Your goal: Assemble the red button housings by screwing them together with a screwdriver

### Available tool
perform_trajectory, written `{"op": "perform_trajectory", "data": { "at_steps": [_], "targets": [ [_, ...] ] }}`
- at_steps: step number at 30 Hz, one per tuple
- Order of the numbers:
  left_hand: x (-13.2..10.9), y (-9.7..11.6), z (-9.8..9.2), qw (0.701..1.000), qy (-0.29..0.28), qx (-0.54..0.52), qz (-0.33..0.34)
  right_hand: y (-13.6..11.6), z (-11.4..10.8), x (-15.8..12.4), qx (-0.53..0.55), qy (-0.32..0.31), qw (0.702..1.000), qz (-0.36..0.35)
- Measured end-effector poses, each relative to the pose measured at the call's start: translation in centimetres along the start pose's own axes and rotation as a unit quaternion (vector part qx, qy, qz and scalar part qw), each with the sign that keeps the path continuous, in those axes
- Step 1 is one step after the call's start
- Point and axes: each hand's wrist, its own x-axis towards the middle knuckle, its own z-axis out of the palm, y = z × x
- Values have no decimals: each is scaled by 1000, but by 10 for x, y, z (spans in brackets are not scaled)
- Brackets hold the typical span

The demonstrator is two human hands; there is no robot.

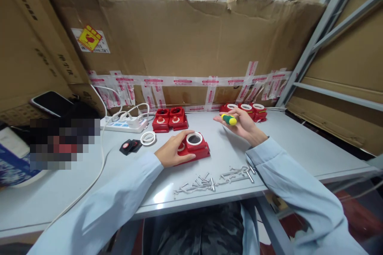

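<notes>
Here, grey table [287,147], cardboard wall [194,40], red box [201,152]

The grey worktop [299,147] carries a red box [196,147] under the left hand [172,152], with loose screws [209,181] scattered nearer the person than both hands. Left of that hand lie a white ring [148,138], black parts [130,146] and a power strip [124,124]; a red pair [170,118] stands beyond it, a red trio [247,110] beyond the right hand [239,124].
</notes>
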Motion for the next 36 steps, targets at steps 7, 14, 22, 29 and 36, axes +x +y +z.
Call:
{"op": "perform_trajectory", "data": {
  "at_steps": [7,14,22,29,36],
  "targets": [
    [0,10,-1,994,34,84,57,9,-3,3,-71,-32,997,-14],
    [-1,19,0,985,21,156,71,10,-4,2,-125,-49,991,-8],
    [-1,4,0,996,-11,78,35,16,-8,13,-44,24,998,25],
    [-1,1,-1,996,-12,77,35,22,0,1,-131,-60,990,-6],
    [-1,3,-2,997,-13,71,32,30,-4,1,-246,-75,966,-11]
  ]
}}
